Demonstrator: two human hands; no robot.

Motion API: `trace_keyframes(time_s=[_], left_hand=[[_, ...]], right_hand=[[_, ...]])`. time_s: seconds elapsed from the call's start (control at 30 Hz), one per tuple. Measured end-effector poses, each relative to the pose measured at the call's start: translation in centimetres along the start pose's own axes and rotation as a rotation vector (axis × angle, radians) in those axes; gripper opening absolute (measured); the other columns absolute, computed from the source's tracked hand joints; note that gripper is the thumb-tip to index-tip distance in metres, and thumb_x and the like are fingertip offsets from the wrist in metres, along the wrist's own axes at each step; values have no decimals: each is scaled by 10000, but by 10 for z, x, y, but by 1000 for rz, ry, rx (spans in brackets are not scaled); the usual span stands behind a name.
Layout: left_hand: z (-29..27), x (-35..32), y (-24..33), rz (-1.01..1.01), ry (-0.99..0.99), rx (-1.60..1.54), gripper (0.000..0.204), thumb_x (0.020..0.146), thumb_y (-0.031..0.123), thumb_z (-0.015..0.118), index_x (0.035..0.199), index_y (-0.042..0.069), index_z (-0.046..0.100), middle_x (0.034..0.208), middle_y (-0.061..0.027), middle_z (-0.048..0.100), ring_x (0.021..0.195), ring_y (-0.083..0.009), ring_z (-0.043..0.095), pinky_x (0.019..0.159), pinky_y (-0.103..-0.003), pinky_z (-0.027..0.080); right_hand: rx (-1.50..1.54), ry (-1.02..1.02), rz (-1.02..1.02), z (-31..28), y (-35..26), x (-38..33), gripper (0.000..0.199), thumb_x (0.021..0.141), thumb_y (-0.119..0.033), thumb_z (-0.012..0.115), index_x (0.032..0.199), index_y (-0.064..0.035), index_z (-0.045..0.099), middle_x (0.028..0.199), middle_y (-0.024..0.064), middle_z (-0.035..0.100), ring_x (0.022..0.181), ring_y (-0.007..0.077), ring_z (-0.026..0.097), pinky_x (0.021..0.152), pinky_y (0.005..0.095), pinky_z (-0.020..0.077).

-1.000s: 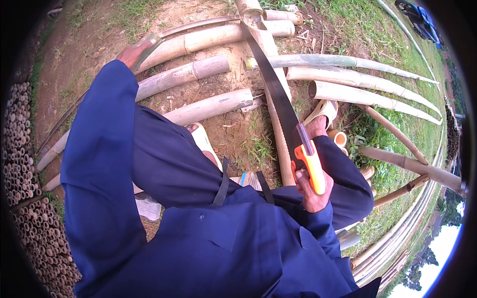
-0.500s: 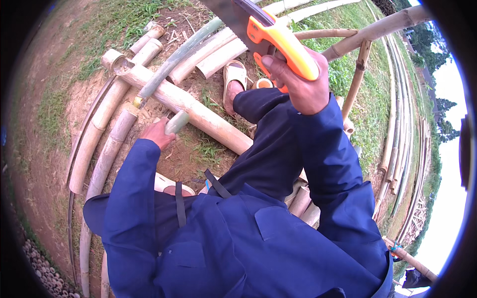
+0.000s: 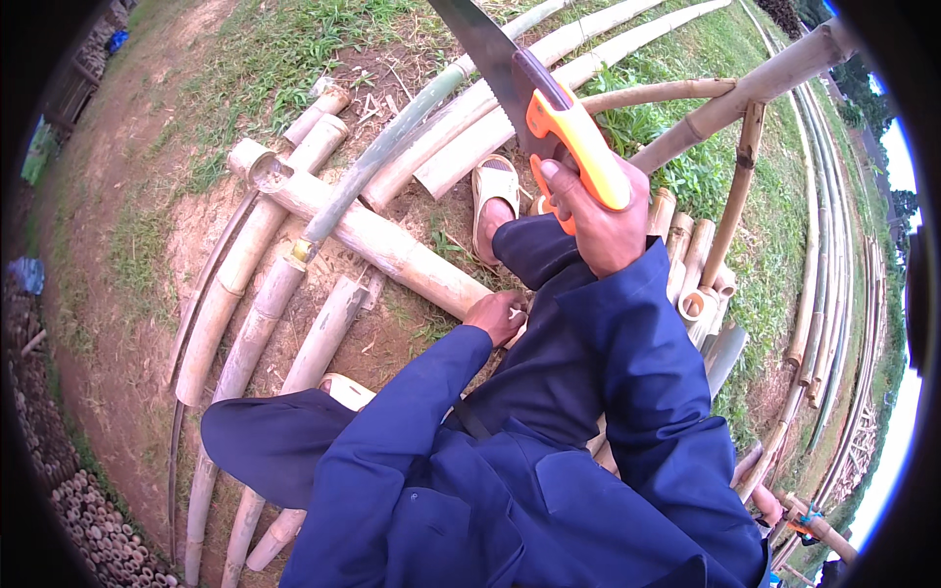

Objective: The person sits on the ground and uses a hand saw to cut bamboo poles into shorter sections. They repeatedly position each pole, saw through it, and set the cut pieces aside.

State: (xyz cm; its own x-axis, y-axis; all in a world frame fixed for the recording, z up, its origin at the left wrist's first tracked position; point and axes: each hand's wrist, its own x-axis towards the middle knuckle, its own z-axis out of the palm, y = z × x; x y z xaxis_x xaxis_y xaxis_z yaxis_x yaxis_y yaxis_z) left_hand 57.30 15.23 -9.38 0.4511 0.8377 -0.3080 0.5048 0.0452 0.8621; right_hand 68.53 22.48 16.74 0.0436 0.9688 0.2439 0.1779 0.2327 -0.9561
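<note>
On my feed, the right hand, right of centre, wraps its fingers round the handle of the saw at upper centre, while mid-frame the left hand curls by the notched bamboo pole, what it holds unclear to me.

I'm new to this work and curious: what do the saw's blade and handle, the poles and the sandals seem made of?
Saw blade: probably steel; thin, flat, dark grey, with a toothed edge.
Saw handle: likely moulded plastic, smooth and bright orange.
Poles: bamboo, it seems; ringed joints, mostly pale tan, fairly smooth.
Sandals: pale and matte, perhaps rubber or foam; the look leaves it open.
</note>
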Motion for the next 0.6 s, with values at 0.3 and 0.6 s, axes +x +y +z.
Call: trace_keyframes(time_s=[0.3, 0.6], left_hand=[[-232, 49, -54, 104, 777, 645, 403, 805, 203, 774, 1142, 89, 585, 1089, -126, 612, 1056, -336, 607, 936, -458, 485], [-295, 135, -42, -373, 468, 649, 907, 770, 611, 795, 1357, -19, 509, 1345, -233, 616, 1257, -369, 604, 1065, -473, 469]], right_hand=[[-56, 137, 14, 6, -7, 2, 249, 927, -40, 726, 1155, 55, 692, 962, 77, 728, 870, 127, 672, 806, 275, 525], [-15, 549, -130, 4, -1, 15, 105, 986, -85, 683, 994, 1, 623, 759, 33, 623, 628, 95, 580, 573, 247, 475]])
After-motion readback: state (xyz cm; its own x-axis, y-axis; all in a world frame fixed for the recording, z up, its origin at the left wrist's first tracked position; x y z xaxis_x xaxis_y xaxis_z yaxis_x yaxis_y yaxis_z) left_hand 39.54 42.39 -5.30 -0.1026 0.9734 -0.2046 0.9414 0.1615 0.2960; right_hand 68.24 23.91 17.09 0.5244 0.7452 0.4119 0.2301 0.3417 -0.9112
